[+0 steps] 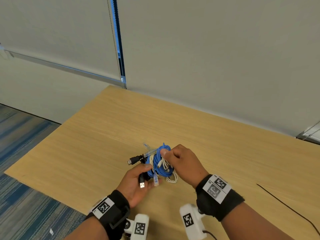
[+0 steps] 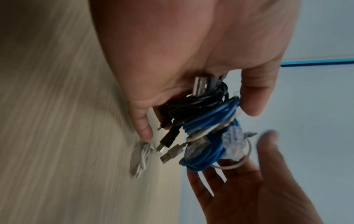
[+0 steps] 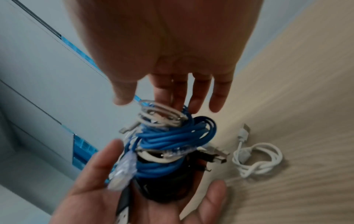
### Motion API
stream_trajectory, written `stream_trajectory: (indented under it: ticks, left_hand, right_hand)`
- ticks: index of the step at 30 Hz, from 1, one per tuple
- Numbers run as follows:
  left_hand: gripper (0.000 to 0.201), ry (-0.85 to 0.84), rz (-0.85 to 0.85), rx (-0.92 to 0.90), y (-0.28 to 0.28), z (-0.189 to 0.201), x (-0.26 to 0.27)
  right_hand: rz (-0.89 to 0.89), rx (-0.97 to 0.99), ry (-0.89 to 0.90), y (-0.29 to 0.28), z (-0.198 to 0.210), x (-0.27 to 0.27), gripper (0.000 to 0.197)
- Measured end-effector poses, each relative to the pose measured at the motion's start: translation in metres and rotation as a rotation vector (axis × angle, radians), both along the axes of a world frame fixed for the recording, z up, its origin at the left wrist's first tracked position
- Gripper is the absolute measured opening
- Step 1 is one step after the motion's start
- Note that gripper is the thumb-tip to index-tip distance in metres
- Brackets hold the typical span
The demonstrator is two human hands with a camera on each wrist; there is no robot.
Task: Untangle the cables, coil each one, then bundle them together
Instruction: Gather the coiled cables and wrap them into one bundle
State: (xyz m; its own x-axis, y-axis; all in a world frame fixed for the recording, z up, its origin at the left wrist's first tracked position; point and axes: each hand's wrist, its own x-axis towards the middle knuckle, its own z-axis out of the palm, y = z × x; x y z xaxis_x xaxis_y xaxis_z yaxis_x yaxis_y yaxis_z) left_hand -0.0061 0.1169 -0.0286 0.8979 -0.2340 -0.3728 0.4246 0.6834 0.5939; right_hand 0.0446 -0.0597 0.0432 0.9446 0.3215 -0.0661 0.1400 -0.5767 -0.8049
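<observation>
The bundle (image 1: pixel 160 164) is being clamped from beneath by the left hand (image 1: pixel 136 185), fingers curled round it; its top is being touched by the right hand (image 1: pixel 184 163), fingers straight and spread; loops may be sprung if the clamp is eased; being counted: one blue coil (image 3: pixel 172 136), one black coil (image 2: pixel 191 106), two white coils (image 3: pixel 258 160), one lying just beside the bundle.

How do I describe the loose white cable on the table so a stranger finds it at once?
On the wooden table, look beside the right hand. A thin white cable lies there, loosely coiled. Unlike the blue and black bundle in the left hand, it rests alone on the wood.
</observation>
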Motion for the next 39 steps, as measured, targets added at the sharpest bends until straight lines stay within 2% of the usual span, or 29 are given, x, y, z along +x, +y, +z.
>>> stream_trajectory:
  ticks: [5,11,16,19,24,28,31,33,35,37,39]
  left_hand:
    - [0.048,0.042,0.068,0.192,-0.005,0.007,0.005]
    - [0.057,0.056,0.006,0.254,-0.008,0.011,0.011]
    - [0.052,0.047,0.042,0.296,-0.009,0.013,0.015]
    - [0.053,0.038,0.084,0.322,-0.01,0.012,0.017]
    - [0.032,0.01,0.041,0.313,-0.007,0.016,0.019]
    - [0.042,0.027,-0.021,0.279,-0.003,0.014,0.019]
    - [0.049,0.019,-0.033,0.318,0.0,0.011,0.021]
    - [0.05,-0.003,-0.015,0.339,0.001,0.008,0.021]
    - [0.044,-0.003,0.033,0.352,0.005,0.005,0.021]
    - [0.034,0.031,0.091,0.353,0.008,0.003,0.02]
    - [0.025,0.074,0.135,0.334,0.009,-0.001,0.019]
  right_hand:
    - [-0.028,0.004,-0.054,0.007,-0.008,-0.008,0.02]
    - [0.002,-0.046,-0.221,0.009,-0.012,-0.016,0.009]
    - [0.121,-0.079,-0.256,0.008,-0.012,-0.021,0.022]
    - [0.114,-0.112,-0.223,0.009,-0.008,-0.017,0.016]
    - [0.144,-0.192,-0.204,0.01,0.0,-0.01,0.004]
    - [0.25,-0.267,-0.246,0.01,0.006,-0.003,0.005]
    - [0.294,-0.317,-0.248,0.009,0.005,0.0,0.009]
    - [0.301,-0.301,-0.25,0.009,0.001,0.0,0.013]
    - [0.284,-0.203,-0.203,0.006,-0.002,0.004,0.015]
    - [0.179,-0.091,-0.126,-0.002,-0.007,0.011,0.007]
    - [0.127,-0.177,-0.118,-0.016,-0.017,0.016,0.005]
